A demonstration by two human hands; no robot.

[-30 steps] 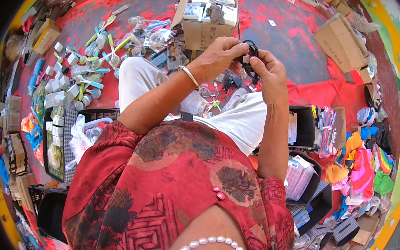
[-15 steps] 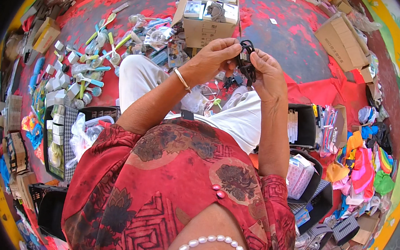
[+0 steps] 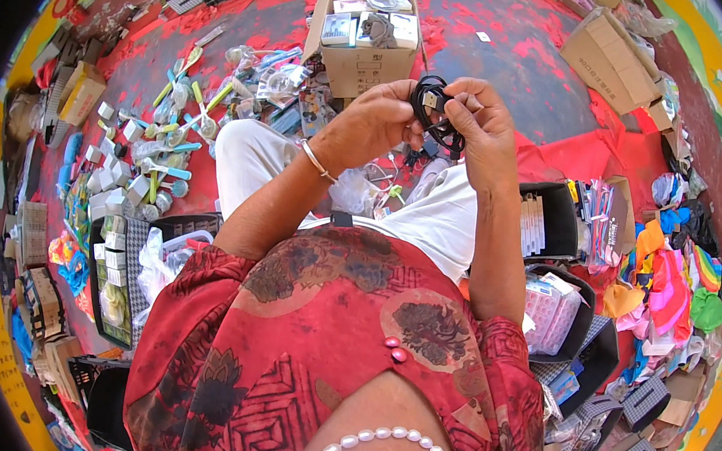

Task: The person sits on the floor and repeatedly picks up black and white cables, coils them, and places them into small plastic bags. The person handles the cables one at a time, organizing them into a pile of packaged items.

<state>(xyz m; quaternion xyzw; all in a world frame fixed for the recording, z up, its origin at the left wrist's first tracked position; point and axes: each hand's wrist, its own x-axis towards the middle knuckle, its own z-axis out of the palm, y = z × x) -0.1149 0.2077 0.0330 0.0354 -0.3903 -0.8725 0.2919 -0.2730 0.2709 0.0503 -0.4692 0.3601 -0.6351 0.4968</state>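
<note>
A coiled black USB cable (image 3: 432, 101) is held up between my two hands, with its metal plug showing inside the loops. My left hand (image 3: 376, 120) pinches the coil's left side between thumb and fingers. On the other side, my right hand (image 3: 482, 129) grips the cable with its thumb and bent fingers near the plug. Below the hands, between my legs, lie a clear plastic bag (image 3: 354, 191) and some white cords. Dark items behind the hands are partly hidden.
Ahead stands an open cardboard box (image 3: 367, 66) packed with small boxes. Brushes and utensils (image 3: 177, 153) are strewn on the left beside a crate (image 3: 120, 275). To the right are black bins (image 3: 551, 219), colourful bags (image 3: 667, 288) and another cardboard box (image 3: 611, 62).
The cable coil has turned and spread wider, so its plug shows more clearly. My right fingers have shifted over the coil's top right. The view has tilted slightly.
</note>
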